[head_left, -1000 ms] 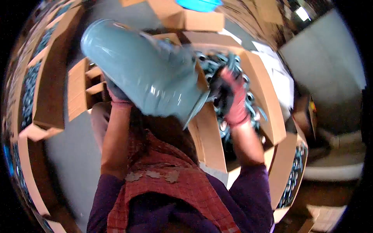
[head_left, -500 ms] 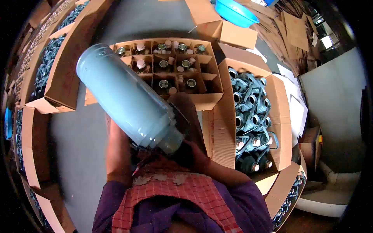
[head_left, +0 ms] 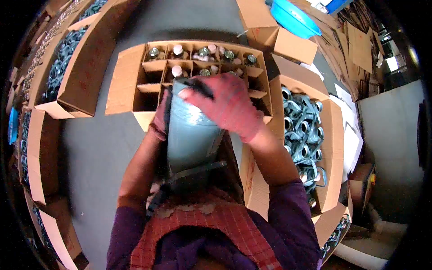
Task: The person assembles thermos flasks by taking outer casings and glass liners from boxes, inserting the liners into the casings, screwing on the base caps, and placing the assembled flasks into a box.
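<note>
A large grey-blue vacuum flask point(head_left: 191, 139) stands between my forearms, one end toward my lap and the other pointing away from me. My left hand point(head_left: 161, 119), in a reddish glove, is wrapped round its left side near the far end; most of those fingers are hidden. My right hand point(head_left: 229, 103), in a red and black glove, lies over the far end with fingers bent round it and the thumb across the front. Around the near end of the flask runs a dark strap or handle point(head_left: 198, 170). Just beyond my hands is a divided carton point(head_left: 120, 85) holding several capped glass pieces.
To the right, an open carton point(head_left: 332, 148) holds several grey flask tops with handles. Long cartons point(head_left: 81, 72) of similar grey parts line the left side. A blue basin point(head_left: 294, 19) sits at the back right near flattened cardboard point(head_left: 360, 47). White sheets point(head_left: 352, 139) lie at right.
The flask has swung from a slanted position, far end at upper left, to pointing straight ahead. Both hands have moved forward from its near end to its far end.
</note>
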Available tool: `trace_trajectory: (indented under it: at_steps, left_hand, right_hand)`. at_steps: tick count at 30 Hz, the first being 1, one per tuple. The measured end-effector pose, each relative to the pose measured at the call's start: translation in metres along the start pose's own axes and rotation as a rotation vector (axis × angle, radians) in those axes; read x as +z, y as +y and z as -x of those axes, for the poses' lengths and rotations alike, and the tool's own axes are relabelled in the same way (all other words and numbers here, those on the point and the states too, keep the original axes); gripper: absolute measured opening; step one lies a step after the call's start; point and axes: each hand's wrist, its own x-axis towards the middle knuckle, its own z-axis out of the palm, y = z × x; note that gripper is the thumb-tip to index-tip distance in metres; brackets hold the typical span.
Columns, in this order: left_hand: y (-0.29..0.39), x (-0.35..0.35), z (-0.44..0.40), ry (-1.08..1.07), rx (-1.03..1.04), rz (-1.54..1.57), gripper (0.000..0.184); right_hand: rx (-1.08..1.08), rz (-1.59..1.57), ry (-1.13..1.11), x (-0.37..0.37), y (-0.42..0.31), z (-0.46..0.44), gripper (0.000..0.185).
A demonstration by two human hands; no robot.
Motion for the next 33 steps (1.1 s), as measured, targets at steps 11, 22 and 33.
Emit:
trace_trajectory:
  at_steps: [11,22,33]
  left_hand:
    - [0.118,0.061,0.022,-0.098,0.336,-1.266,0.069]
    - [0.093,0.159,-0.018,0.051,0.488,-2.493,0.024]
    - [0.143,0.110,0.018,-0.153,0.494,-1.929,0.042]
  right_hand:
    - [-0.015,-0.725,0.038,0.094,0.107,-0.018,0.041]
    - [0.460,0.379,-0.632,0.192,0.151,0.055,0.056]
    - [0.271,0.255,-0.327,0.164,0.140,0.041,0.057]
